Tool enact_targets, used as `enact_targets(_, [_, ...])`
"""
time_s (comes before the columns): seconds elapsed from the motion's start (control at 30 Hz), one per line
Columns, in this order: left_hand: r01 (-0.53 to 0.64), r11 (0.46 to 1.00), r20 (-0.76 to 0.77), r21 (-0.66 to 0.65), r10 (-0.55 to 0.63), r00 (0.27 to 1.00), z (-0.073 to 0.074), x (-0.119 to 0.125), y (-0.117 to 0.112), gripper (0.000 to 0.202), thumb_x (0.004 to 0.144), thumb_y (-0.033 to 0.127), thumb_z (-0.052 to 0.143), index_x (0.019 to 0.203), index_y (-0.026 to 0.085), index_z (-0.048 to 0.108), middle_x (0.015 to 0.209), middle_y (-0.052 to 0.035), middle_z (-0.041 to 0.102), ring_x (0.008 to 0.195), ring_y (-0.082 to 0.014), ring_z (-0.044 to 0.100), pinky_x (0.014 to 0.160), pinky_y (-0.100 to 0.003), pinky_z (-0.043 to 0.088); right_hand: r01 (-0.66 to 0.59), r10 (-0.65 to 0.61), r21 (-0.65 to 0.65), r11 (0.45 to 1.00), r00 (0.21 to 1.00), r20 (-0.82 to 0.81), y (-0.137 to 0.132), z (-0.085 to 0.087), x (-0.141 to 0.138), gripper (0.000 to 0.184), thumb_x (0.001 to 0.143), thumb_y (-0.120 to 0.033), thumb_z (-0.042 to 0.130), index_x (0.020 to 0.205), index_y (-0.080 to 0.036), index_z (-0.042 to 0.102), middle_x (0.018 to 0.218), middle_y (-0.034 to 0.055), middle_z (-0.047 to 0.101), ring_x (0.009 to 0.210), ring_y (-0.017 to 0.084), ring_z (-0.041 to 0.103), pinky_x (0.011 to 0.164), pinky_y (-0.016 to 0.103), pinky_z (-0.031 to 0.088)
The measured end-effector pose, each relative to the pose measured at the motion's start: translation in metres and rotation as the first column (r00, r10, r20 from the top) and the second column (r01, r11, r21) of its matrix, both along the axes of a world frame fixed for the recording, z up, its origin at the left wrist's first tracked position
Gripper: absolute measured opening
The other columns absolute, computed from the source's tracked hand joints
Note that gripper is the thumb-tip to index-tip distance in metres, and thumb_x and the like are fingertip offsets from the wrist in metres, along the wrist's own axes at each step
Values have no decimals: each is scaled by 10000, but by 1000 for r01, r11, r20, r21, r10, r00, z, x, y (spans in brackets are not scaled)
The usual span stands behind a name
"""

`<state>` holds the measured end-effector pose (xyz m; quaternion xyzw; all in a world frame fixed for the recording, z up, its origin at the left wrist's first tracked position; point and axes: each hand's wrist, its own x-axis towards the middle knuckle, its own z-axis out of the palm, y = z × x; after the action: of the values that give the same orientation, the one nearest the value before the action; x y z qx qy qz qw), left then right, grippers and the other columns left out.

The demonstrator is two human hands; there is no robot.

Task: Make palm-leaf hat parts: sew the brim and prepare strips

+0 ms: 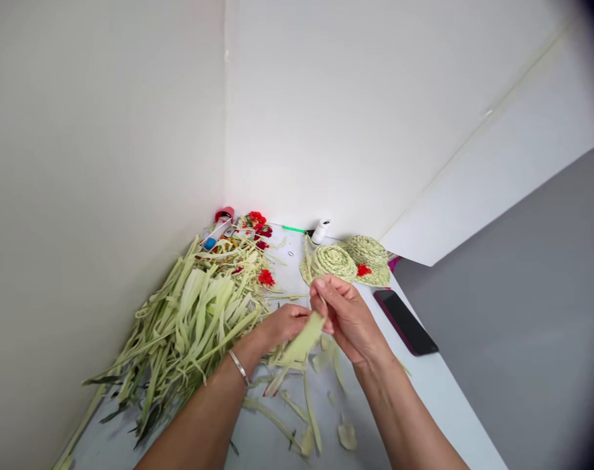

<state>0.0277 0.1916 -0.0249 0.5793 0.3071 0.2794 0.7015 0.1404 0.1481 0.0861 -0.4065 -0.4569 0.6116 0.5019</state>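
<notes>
Both of my hands hold one pale green leaf strip (301,343) above the white table (438,385). My left hand (282,324), with a silver bangle (239,366) on its wrist, is closed on the strip's lower part. My right hand (343,313) pinches its upper end with thumb and fingers. A big heap of green leaf strips (194,320) lies just left of my hands. Cut leaf scraps (321,405) lie under them.
Two small woven hats (348,261) with red flowers sit beyond my hands. A dark phone (405,321) lies at the table's right edge. A white thread spool (320,231), red flowers (258,225) and small tools (218,230) crowd the far corner. White walls close the left and back.
</notes>
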Motion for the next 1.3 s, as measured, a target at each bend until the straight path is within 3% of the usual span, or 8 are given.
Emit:
enact_targets(0.07, [25,1000,5,1,-25,1000,0,-1,-1,338,835,442,609,842,111,676,506,80,387,451,-64,270,449,-238,205,82,-80,-40,996,996,50,-12,-16,22,343,817,-471,663,714,-154,584,429,-84,427,331,16,262,352,157,176])
enact_targets(0.13, [25,1000,2,9,-25,1000,1,-2,-1,358,821,478,607,824,124,664,489,98,304,458,-70,205,457,-256,138,146,-135,-79,986,983,127,-22,-35,37,362,842,-492,626,744,-144,604,418,-73,438,336,20,255,360,167,145])
enact_targets(0.27, [27,999,-1,16,-27,1000,3,-2,0,369,793,510,624,724,149,604,515,89,314,486,-78,203,472,-264,123,182,-149,-146,973,966,212,-36,-69,41,401,853,-513,595,751,-127,634,418,-59,452,341,29,250,362,180,138])
enact_targets(0.37, [38,999,-2,7,-38,999,3,-2,-1,376,794,518,616,702,157,566,545,71,381,495,-79,208,471,-259,127,154,-118,-203,967,976,181,-39,-83,32,447,848,-553,570,736,-127,643,408,-54,459,321,34,258,354,189,134])
enact_targets(0.47, [43,999,-13,-6,-44,999,3,-2,-1,366,806,510,603,742,151,585,550,59,417,490,-80,207,469,-256,123,152,-117,-237,959,981,156,-40,-88,25,498,842,-596,539,705,-129,643,386,-51,456,299,39,261,337,193,131])
enact_targets(0.83, [5,1000,-46,-10,-6,999,2,-4,1,383,791,505,627,862,134,692,484,91,259,500,-91,146,485,-259,97,146,-106,-318,937,985,140,-39,-95,23,522,869,-574,479,605,-143,610,335,-47,430,255,42,255,309,185,155])
enact_targets(1.3, [2,1000,-46,-30,-3,999,4,-6,1,379,765,519,658,823,145,682,497,86,274,505,-86,158,486,-258,101,18,-9,-381,925,1000,27,-32,-98,25,514,901,-500,441,554,-147,576,297,-51,392,256,49,247,321,183,175])
